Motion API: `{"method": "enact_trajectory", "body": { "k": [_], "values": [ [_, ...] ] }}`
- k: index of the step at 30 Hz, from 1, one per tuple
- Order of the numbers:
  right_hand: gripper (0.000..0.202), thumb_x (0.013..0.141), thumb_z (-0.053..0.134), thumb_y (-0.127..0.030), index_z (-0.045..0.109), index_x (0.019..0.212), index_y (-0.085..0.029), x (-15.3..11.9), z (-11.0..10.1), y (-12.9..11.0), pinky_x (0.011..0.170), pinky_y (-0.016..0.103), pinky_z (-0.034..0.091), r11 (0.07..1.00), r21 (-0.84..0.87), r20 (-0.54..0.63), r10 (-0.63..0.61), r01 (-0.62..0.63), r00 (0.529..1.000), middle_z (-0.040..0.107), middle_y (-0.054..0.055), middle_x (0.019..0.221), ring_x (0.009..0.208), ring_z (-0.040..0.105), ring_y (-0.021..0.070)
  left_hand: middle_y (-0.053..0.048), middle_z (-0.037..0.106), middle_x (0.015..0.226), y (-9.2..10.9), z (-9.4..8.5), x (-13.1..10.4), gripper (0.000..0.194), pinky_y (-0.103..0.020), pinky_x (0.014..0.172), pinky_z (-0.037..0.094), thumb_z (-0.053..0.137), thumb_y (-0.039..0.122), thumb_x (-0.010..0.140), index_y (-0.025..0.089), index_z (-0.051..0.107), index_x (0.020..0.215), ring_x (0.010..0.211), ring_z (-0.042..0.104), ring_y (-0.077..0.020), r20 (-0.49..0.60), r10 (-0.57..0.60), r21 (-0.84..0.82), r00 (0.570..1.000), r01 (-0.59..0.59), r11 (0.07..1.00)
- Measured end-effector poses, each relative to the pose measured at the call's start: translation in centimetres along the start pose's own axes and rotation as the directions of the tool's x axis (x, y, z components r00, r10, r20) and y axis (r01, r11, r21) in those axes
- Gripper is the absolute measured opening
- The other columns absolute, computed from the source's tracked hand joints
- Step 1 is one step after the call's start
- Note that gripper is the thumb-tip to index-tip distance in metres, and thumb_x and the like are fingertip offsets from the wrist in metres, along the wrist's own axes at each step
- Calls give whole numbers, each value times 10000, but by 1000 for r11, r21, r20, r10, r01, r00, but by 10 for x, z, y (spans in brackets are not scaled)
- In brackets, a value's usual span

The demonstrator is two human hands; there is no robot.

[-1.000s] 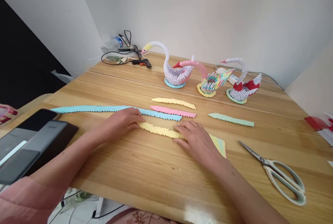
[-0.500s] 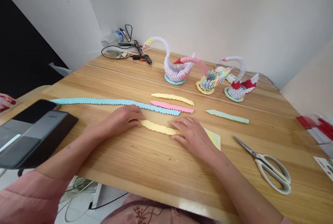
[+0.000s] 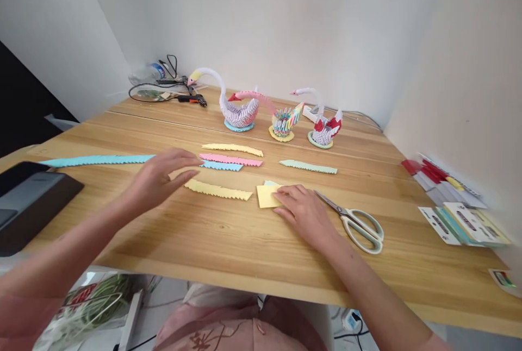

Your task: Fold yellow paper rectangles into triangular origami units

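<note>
My left hand (image 3: pixel 163 177) hovers over the blue folded-paper strip (image 3: pixel 101 160), its thumb apart from the fingers and nothing between them. Just right of its thumb lies a yellow folded-paper strip (image 3: pixel 218 190) with a zigzag edge. My right hand (image 3: pixel 305 210) has its fingertips on a yellow paper sheet (image 3: pixel 266 196), gripping its right part, which the fingers hide. A pale green paper corner (image 3: pixel 271 183) shows behind that sheet. Beyond my left hand lie a pink strip (image 3: pixel 230 160) and another yellow strip (image 3: pixel 233 149).
Scissors (image 3: pixel 354 220) lie right of my right hand, near a pale green strip (image 3: pixel 309 167). Paper swans (image 3: pixel 240 114) stand at the back, a glue gun (image 3: pixel 193 100) to their left. Paper packs (image 3: pixel 465 223) lie far right; a dark device (image 3: pixel 36 204) sits left.
My left hand has let go of the yellow strip and opened. The right hand has left that strip and moved to the yellow sheet. The whole view has shifted rightward.
</note>
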State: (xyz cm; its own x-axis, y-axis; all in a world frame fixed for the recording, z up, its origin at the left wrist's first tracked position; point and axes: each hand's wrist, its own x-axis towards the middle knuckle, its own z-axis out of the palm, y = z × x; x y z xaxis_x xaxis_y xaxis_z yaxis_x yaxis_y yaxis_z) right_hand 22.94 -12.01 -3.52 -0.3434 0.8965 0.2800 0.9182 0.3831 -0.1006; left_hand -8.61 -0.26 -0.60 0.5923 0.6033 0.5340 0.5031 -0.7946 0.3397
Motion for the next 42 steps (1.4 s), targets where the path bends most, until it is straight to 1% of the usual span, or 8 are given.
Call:
{"method": "enact_trajectory", "body": {
  "k": [6,15,24,27,30,33,39,42],
  "values": [
    [143,859,576,-287,651,908,-176,-1,1,1,711,359,437,997,-48,-56,63,-66,996,658,83,948,866,567,237,-105,632,1142,56,41,30,276,-354,906,452,491,215,887,184,604,1137,1063,571,-208,225,185,-181,957,-145,973],
    [103,824,626,-279,638,840,-178,-6,7,-1,733,352,410,994,-31,-135,103,-108,985,670,73,969,896,574,227,-159,533,1294,77,110,92,805,-402,963,378,730,373,686,170,362,1373,1170,500,-299,544,351,-215,762,-277,936],
    [130,888,527,-173,650,849,-190,-10,2,-2,719,306,396,996,86,-96,-22,31,995,694,39,900,828,594,184,-176,589,1176,75,106,58,732,-395,915,414,673,273,739,110,354,1377,1062,530,-287,482,303,-205,822,-231,951],
    [126,863,546,-146,618,765,-173,-6,5,-2,689,293,403,982,187,-84,38,-22,996,666,42,799,762,575,177,-161,575,1226,73,96,61,802,-382,918,426,701,334,717,141,320,1395,1069,542,-259,438,191,-328,879,-41,944],
    [126,821,586,-131,579,704,-178,-5,5,-1,657,285,403,958,273,-68,106,-83,992,637,37,750,736,555,178,-111,590,1230,71,87,67,572,-356,903,444,549,366,841,191,386,1361,1052,566,-211,351,9,-431,936,152,890],
    [134,823,594,-167,578,692,-186,-4,0,1,686,288,413,924,364,-6,132,-121,991,649,34,777,765,566,179,-95,654,1127,72,83,67,468,-343,906,449,500,395,866,163,506,1272,1034,590,-209,315,-131,-503,940,282,817],
    [163,866,486,-223,605,756,-208,6,-12,9,557,253,371,826,442,123,332,-351,935,637,-14,652,590,562,147,-70,709,843,85,80,59,336,-299,799,484,485,389,872,148,670,1016,879,634,-199,157,-228,-527,961,277,804],
    [148,837,490,-251,597,749,-202,10,-11,15,505,234,361,746,517,146,406,-420,902,618,-28,619,550,544,137,-63,693,740,92,78,57,341,-252,683,485,508,407,856,132,685,759,738,631,-172,217,-205,-566,954,294,770]
  ]
}}
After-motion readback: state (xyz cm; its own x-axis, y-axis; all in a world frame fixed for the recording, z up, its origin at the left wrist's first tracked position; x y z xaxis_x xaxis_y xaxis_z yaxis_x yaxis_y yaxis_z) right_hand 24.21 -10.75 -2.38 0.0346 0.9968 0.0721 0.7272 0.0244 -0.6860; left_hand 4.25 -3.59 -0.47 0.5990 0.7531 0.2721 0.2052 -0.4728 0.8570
